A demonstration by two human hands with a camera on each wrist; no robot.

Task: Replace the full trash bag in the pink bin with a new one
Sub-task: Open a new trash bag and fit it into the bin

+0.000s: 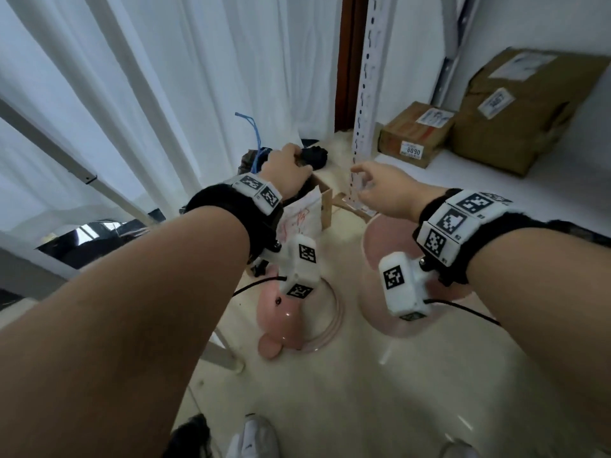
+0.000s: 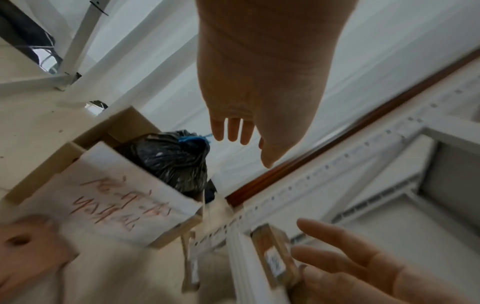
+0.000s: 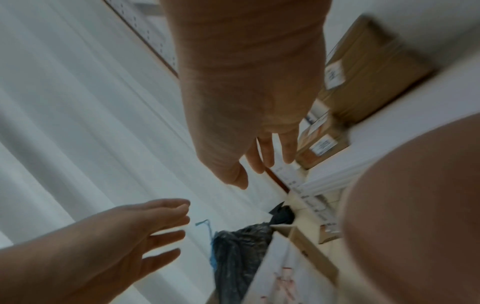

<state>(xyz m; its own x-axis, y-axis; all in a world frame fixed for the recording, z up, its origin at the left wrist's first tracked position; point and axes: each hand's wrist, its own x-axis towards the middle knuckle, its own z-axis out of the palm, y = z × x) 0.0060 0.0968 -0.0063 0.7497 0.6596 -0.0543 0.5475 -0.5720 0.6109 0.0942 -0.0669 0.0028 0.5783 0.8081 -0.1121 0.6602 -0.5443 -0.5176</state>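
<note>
Trash bag point(image 2: 171, 160) sits in the cardboard box point(image 2: 124, 127), beside the curtain point(image 1: 165, 77).

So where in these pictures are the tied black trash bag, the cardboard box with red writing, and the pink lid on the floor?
black trash bag point(image 2: 171, 158): left wrist view, on its crinkled side.
cardboard box point(image 2: 109, 197): left wrist view, on the white sheet with red writing.
pink lid point(image 1: 287, 322): head view, on its glossy top.

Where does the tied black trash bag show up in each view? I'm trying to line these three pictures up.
Head: black trash bag upper centre, mostly behind the left hand.
Left wrist: left of centre, inside the cardboard box.
Right wrist: bottom centre, left of the box.
Shared landmark: the bag's blue drawstring, seen in all three.
</note>
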